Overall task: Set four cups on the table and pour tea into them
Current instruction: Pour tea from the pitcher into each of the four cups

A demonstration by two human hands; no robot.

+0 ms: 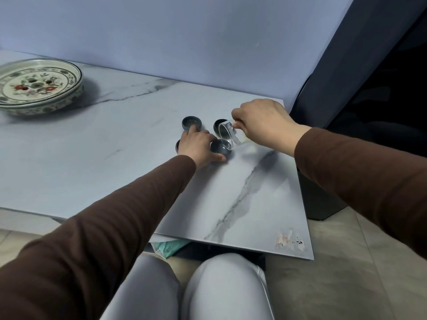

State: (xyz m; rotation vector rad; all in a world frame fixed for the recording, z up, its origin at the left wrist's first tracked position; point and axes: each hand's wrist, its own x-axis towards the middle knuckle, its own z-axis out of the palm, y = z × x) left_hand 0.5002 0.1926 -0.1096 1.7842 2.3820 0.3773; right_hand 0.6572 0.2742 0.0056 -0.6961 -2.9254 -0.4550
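Note:
Several small dark grey cups stand close together on the white marble table (242, 204). My left hand (198, 146) grips the near right cup (219, 147) between thumb and fingers. It hides most of the near left cup (177, 145). The far left cup (191, 122) stands free just beyond my fingertips. My right hand (263, 123) holds a clear glass pitcher (225, 135), tipped over so its lip hangs above the near right cup. The pitcher partly covers the far right cup (219, 124). Whether liquid is flowing I cannot tell.
A wide painted ceramic tray (39, 86) with drain holes sits at the table's far left. The wall runs along the back edge. A dark curtain and furniture (369, 88) stand to the right. My knees are under the near edge, beside a sticker remnant (290, 241).

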